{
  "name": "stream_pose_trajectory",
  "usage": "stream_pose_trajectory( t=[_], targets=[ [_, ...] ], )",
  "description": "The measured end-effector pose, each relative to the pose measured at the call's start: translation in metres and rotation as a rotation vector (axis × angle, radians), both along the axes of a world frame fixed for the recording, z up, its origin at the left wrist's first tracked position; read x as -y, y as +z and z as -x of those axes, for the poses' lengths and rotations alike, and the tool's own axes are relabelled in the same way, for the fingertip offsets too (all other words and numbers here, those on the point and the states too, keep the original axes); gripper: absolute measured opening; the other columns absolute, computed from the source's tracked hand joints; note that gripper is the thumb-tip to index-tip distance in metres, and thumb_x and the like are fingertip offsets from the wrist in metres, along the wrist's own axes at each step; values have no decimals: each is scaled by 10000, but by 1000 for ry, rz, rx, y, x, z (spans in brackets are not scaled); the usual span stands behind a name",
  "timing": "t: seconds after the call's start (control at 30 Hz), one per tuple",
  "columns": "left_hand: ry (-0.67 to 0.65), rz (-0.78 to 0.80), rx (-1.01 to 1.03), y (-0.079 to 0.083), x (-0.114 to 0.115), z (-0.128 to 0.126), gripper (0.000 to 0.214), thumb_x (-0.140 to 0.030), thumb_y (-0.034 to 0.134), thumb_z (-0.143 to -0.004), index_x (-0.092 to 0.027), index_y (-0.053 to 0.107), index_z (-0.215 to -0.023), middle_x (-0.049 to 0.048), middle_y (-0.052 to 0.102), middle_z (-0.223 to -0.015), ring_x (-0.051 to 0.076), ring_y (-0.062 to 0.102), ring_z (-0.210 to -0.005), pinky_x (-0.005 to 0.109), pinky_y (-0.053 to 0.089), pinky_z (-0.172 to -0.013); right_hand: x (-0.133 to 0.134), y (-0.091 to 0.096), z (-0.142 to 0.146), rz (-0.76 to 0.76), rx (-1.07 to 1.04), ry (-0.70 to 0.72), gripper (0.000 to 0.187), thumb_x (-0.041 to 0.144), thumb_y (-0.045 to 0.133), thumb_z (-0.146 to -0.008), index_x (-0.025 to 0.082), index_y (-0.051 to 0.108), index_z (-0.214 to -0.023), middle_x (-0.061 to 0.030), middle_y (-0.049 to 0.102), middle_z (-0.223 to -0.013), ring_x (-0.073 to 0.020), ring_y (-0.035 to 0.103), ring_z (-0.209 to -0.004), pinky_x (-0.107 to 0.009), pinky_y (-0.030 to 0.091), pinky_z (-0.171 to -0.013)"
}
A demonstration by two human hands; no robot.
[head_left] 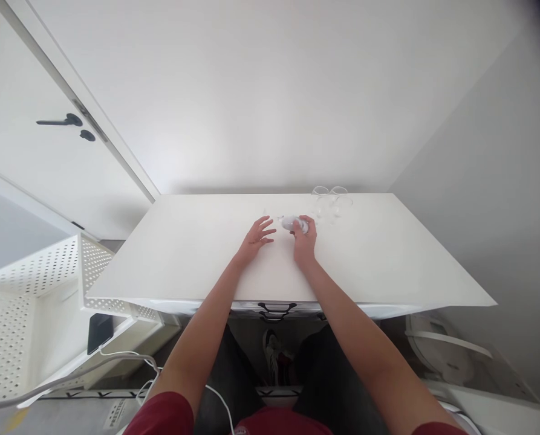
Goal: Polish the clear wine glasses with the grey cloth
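Soft, diffuse light brightens the middle of the far wall, while the right wall falls to grey. A faint shadow runs behind the table. Clear glasses nearly wash out against white, their outlines hard to trace. Wide-angle distortion stretches the near arms; the far right corner blurs darkly.

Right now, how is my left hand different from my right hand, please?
Your right hand grips a small whitish object, while your left hand seems to hold nothing. The left hand's fingers are spread; the right hand's curl around the object. Both are bare and over the white cabinet top.
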State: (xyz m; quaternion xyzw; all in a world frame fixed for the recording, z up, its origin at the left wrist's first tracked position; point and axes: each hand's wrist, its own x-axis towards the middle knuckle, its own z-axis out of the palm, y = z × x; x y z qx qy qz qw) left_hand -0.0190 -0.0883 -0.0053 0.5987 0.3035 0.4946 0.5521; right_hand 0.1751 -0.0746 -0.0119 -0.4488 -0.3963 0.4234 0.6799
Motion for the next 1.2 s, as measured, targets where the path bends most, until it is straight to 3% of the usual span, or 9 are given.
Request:
stream_pose_trajectory(
  t=[0.1, 0.2, 0.33, 0.4, 0.53, 0.67, 0.83, 1.03, 1.2],
  targets=[
    [192, 16, 72, -3, -3, 3, 384, -240, 631, -869, -302, 497, -1223, 67, 571, -1378, 194, 628, -1184, 384, 558, -958, -8, -5, -5, 79, -166, -41, 463, 600, 695, -833, 316, 521, -1154, -46, 568, -1173, -194, 606, -1022, -327, 525, -819],
    [304, 121, 160, -3, -6, 2, 204, -398, 555, -955, -277, 503, -1111, 37, 612, -1120, 155, 646, -990, 353, 565, -877, -8, -5, -5, 76, -184, 23, 465, 609, 708, -815, 326, 531, -1139, -28, 576, -1116, -187, 607, -990, -320, 514, -797],
    [-31, 346, 183, 0, -5, 0, 544, -725, 432, -957, -219, 588, -1084, 87, 674, -969, 196, 674, -796, 424, 561, -834, 0, 6, 0, -11, -105, 211, 416, 576, 742, -812, 305, 564, -1073, -19, 576, -1028, -187, 575, -909, -325, 509, -784],
    [-181, 363, 112, 4, -2, 1, 537, -694, 511, -945, -195, 626, -1107, 105, 709, -915, 209, 679, -769, 425, 542, -841, 4, 12, 1, -58, -114, 274, 384, 547, 756, -813, 293, 581, -1042, -20, 570, -1008, -186, 558, -884, -331, 507, -799],
    [-272, 289, -23, 8, 5, 5, 364, -461, 724, -890, -186, 651, -1118, 81, 712, -829, 196, 656, -771, 347, 492, -768, 8, 15, 2, -81, -117, 312, 367, 535, 735, -833, 298, 599, -1079, -26, 587, -1035, -196, 564, -900, -352, 509, -851],
    [-261, 265, -72, 7, 5, 5, 390, -424, 770, -853, -186, 660, -1141, 31, 634, -779, 159, 602, -721, 313, 469, -714, 1, 10, -4, -98, -125, 198, 365, 568, 579, -911, 291, 600, -1148, -68, 614, -1177, -229, 596, -1037, -381, 513, -910],
    [-64, 181, -15, 9, 3, 4, 318, -422, 722, -875, -208, 643, -1097, -16, 522, -703, 145, 511, -673, 298, 411, -682, -11, -2, -12, -100, -191, -26, 573, 434, 574, -846, 339, 478, -1403, -65, 544, -1437, -251, 555, -1287, -430, 494, -1019],
    [-29, 138, -8, 13, 6, 4, 328, -488, 703, -883, -224, 606, -1053, -41, 453, -630, 139, 432, -602, 296, 343, -629, -6, -7, 2, 3, 0, 189, 706, 350, 651, -768, 334, 467, -1450, -35, 606, -1364, -256, 576, -1234, -437, 497, -1035],
    [-60, 146, -89, 10, 8, 1, 346, -511, 701, -889, -208, 634, -1041, -34, 471, -616, 136, 426, -593, 297, 334, -622, 3, 7, 2, 4, -153, 423, 628, 291, 632, -715, 325, 565, -1338, -37, 645, -1325, -286, 610, -1177, -475, 513, -1001]
  ],
)
